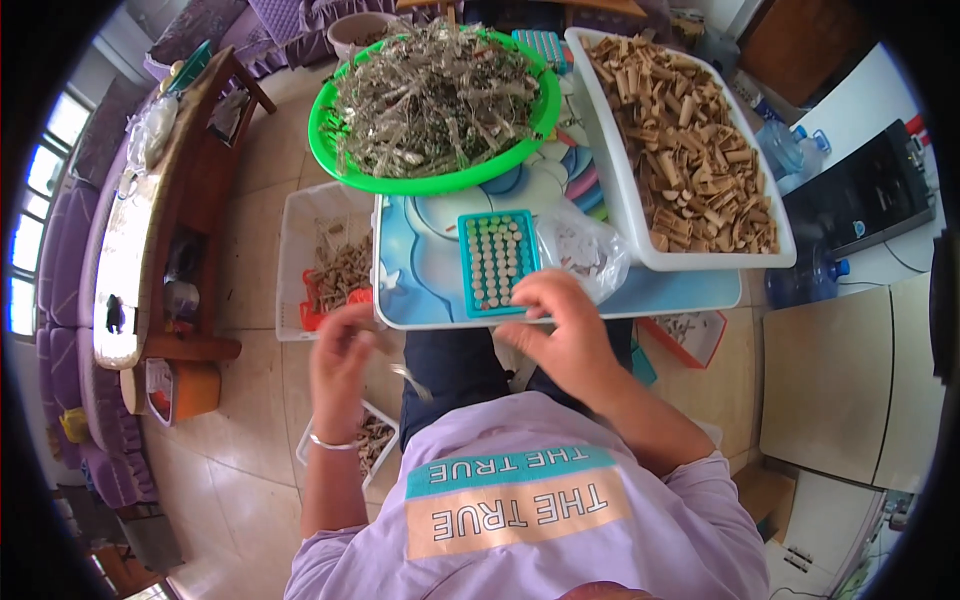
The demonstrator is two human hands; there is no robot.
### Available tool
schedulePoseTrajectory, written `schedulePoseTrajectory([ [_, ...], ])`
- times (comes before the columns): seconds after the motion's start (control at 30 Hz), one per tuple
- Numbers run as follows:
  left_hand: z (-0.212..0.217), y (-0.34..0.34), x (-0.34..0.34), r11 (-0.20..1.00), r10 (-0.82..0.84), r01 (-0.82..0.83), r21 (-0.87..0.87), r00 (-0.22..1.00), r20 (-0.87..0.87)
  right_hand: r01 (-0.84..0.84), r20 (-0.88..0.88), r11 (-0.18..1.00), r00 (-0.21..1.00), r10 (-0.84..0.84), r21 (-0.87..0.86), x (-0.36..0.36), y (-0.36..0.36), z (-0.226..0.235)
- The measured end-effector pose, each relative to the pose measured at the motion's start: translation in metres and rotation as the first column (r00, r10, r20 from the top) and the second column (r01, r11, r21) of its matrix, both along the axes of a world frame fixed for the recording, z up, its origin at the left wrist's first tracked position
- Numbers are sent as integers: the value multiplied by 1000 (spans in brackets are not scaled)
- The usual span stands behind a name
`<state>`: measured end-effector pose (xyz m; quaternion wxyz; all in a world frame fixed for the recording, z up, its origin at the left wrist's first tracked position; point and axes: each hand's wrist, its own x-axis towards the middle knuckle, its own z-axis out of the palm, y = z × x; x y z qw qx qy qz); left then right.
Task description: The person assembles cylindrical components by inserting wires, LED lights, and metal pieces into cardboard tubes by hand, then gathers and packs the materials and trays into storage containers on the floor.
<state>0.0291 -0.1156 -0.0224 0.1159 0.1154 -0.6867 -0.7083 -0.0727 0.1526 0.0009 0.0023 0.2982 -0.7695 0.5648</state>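
A small teal grid tray (pixel 495 260) filled with rows of round beige pieces lies on a pale blue table (pixel 430 290). My right hand (pixel 560 325) rests at the tray's near edge, fingers curled; whether it holds anything is hidden. To the left of the table, over the floor, my left hand (pixel 343 350) has its fingers pinched together. A thin silvery scrap (pixel 410 380) shows just to its right. A clear plastic bag (pixel 585 250) lies right of the tray.
A green round basket (pixel 330 150) heaped with silvery-green strips sits at the table's back. A white bin (pixel 640 240) of beige cylinders stands at the right. White crates (pixel 295 260) with similar pieces stand on the floor at left. A wooden bench (pixel 200 150) is further left.
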Motion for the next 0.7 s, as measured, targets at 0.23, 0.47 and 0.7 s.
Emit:
schedulePoseTrajectory([
  [0.23, 0, -48, -30, 614, 464, -565, -551, 823, -327, 284, 574, 864, 819, 7, -416, -99, -14, 17],
  [0.47, -26, 45, -14, 941, 179, -235, -245, 956, -232, 294, 610, 840, 790, 55, -456, -159, -30, 19],
  [0.7, -38, 90, 21, 993, -63, 57, -104, 996, -57, 309, 251, 828, 945, -211, -468, -171, -42, 63],
])
